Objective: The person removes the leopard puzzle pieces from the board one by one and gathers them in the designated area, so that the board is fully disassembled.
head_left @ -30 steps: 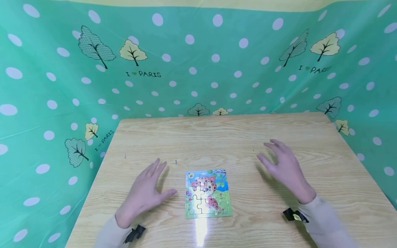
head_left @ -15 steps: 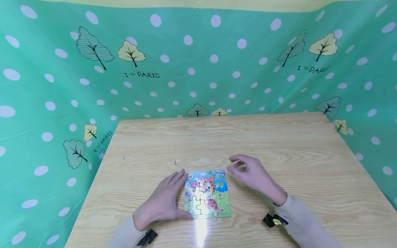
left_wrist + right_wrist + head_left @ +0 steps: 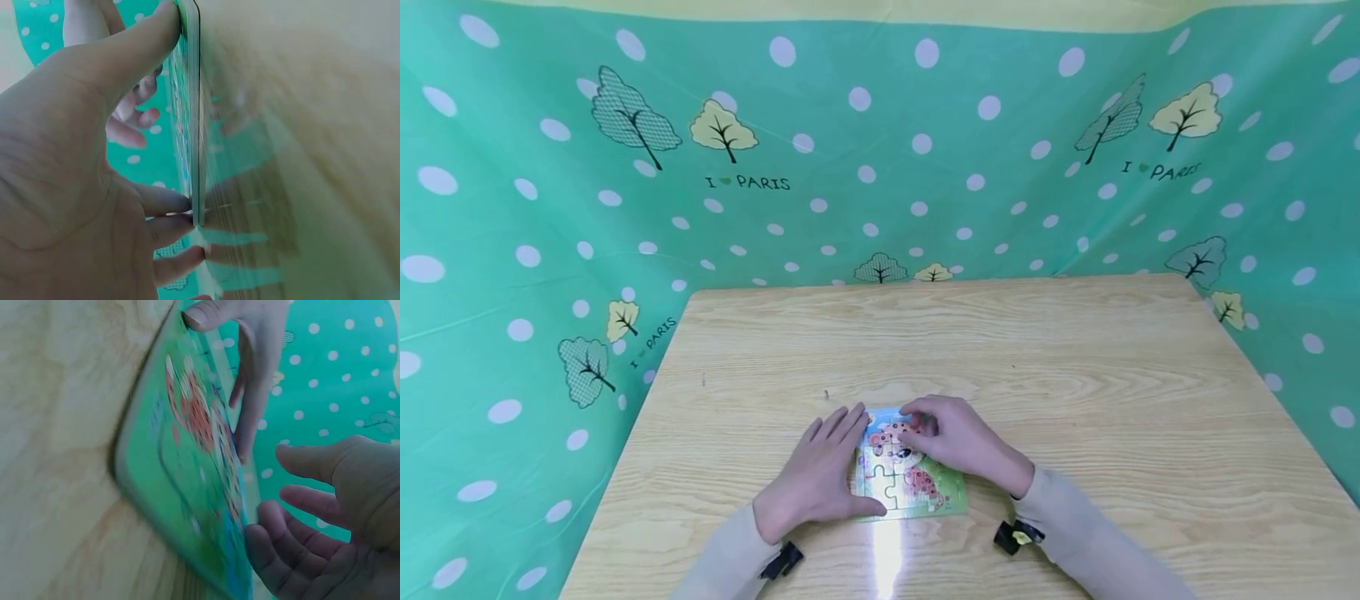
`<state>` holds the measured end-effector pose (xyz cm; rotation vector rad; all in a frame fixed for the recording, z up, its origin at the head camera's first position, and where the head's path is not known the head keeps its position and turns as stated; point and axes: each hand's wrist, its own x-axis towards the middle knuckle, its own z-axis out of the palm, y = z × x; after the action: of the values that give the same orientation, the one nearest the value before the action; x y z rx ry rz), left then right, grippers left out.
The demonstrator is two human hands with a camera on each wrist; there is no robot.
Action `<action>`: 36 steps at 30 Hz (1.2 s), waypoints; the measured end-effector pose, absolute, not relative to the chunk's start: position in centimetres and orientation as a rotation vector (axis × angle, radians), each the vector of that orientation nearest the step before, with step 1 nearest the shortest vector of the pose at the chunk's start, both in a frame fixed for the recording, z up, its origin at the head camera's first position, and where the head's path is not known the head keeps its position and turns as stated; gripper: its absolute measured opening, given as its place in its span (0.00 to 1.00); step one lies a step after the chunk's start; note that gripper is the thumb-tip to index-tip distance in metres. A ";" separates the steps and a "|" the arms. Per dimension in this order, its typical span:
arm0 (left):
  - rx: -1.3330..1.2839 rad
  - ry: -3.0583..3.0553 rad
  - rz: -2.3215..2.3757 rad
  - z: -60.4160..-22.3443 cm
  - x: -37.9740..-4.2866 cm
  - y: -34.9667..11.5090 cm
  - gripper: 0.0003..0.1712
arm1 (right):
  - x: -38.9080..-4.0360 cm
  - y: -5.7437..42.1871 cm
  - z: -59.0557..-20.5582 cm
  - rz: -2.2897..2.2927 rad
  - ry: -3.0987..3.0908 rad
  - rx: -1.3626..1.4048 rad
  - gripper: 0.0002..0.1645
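A square jigsaw puzzle (image 3: 917,483) with a pink spotted cub on a green and blue ground lies on the wooden table. My left hand (image 3: 820,475) spans its left side: the thumb presses on the near left corner, and nearly straight fingertips reach the far left corner. The board's edge (image 3: 195,112) stands between them in the left wrist view. Over the far right part of the picture hovers my right hand (image 3: 966,437), loosely curved, thumb and fingers apart. In the right wrist view nothing shows between the right hand's fingers (image 3: 262,544) and thumb. The right hand hides the far right corner.
The wood-grain table (image 3: 1075,350) stretches around the puzzle. A green dotted cloth (image 3: 917,167) with tree prints hangs behind it and at both sides. A tiny dark mark (image 3: 827,395) is on the tabletop beyond the puzzle.
Both hands have come in from the sides. My left hand now touches the puzzle's left side, and the right hand has moved left over its far part. The puzzle has shifted slightly.
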<state>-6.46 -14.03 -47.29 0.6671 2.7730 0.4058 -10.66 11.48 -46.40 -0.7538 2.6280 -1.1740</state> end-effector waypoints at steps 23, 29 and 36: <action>0.568 2.761 0.479 -47.1 -9.3 -12.0 0.82 | -14.3 8.2 -45.2 -0.742 2.634 -0.635 0.34; 0.556 2.760 0.487 -47.1 -9.4 -11.8 0.82 | -15.2 7.6 -44.8 -0.717 2.556 -0.540 0.34; 0.551 2.771 0.535 -47.3 -9.5 -11.9 0.81 | -15.6 7.6 -45.3 -0.792 2.498 -0.457 0.35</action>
<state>-9.49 -11.87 -47.35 0.5510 2.7711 0.5351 -15.61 7.63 -45.28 -0.4570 2.4983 -0.7917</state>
